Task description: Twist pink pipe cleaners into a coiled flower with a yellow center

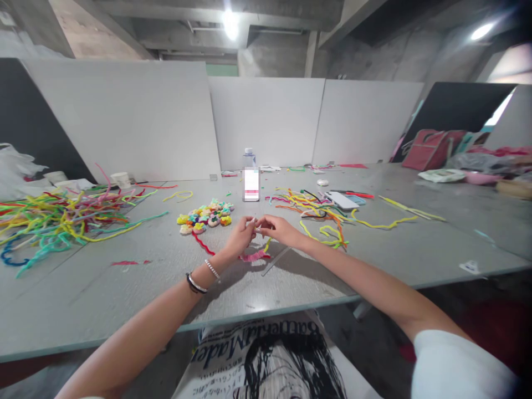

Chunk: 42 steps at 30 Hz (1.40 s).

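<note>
A: Head view. Left hand (240, 235) and right hand (277, 229) are held together above the grey table (374, 260), fingertips touching. A thin pale pipe cleaner (258, 226) is pinched between both sets of fingers, so both are closed on it. A yellow bit hangs just under the grip.

B: And the rest of the piece?

A: A pink fuzzy coil (254, 256) is seen on the table right below the hands; whether it is joined to the pinched stem cannot be told. A red strand (202, 244) lies beside it.

B: Surroundings?

A: A cluster of small coloured flowers (205, 216) is near, behind the left hand. A water bottle (250, 176) stands behind that. Loose piles: a big one far left (62, 216), a smaller tangle on the right (320, 213).

B: Risks?

A: The grip is fingertip-only on a slim stem, so slippage is judged likely if it is twisted hard. The dangling end could be snagged on the coil. The bottle could be knocked by a forward reach.
</note>
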Each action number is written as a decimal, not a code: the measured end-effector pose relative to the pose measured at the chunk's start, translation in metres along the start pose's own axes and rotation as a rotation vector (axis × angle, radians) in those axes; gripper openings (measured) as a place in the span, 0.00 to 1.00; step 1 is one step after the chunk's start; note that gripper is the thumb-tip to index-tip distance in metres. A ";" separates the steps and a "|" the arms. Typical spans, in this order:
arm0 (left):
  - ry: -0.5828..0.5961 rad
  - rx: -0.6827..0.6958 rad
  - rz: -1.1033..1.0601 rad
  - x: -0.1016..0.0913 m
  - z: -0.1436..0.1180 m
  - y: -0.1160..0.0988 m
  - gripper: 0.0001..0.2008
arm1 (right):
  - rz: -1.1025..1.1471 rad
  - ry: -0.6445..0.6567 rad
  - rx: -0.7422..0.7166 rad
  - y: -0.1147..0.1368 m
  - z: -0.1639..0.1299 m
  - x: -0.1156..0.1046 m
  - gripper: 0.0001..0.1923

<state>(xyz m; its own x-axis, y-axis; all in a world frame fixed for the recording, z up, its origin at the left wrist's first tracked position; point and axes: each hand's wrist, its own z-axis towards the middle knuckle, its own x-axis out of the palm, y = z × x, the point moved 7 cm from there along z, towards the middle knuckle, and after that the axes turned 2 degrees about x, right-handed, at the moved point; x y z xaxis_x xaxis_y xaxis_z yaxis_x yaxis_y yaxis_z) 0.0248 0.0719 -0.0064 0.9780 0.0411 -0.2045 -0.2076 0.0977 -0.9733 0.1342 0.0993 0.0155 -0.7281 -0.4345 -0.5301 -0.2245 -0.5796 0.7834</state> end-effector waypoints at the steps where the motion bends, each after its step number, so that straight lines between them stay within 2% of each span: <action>1: -0.005 0.006 -0.005 0.001 0.000 0.000 0.10 | 0.008 0.001 0.001 -0.001 0.000 0.001 0.16; 10: 0.012 0.016 0.012 0.006 -0.003 -0.001 0.10 | 0.049 -0.011 -0.009 -0.006 0.000 0.002 0.16; 17: -0.024 0.030 0.089 0.003 -0.004 -0.003 0.11 | 0.134 0.073 0.037 -0.006 0.000 0.008 0.13; 25: 0.047 0.004 0.048 0.008 -0.002 0.006 0.13 | 0.037 0.038 -0.013 -0.001 0.000 0.003 0.08; 31: 0.138 0.098 0.045 0.013 -0.003 0.001 0.21 | 0.114 -0.033 0.030 0.000 0.002 -0.007 0.08; 38: 0.182 0.297 0.266 0.018 -0.002 -0.008 0.17 | 0.175 -0.023 0.080 -0.007 0.004 -0.010 0.07; 42: 0.175 0.305 0.287 0.018 -0.004 -0.009 0.19 | 0.217 -0.015 0.102 -0.009 0.004 -0.010 0.08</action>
<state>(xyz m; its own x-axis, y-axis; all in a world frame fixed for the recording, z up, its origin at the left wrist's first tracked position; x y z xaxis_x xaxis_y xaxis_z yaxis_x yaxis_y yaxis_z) 0.0445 0.0683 -0.0014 0.8633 -0.0570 -0.5015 -0.4413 0.3968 -0.8049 0.1411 0.1110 0.0153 -0.7760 -0.5304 -0.3414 -0.1254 -0.4006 0.9076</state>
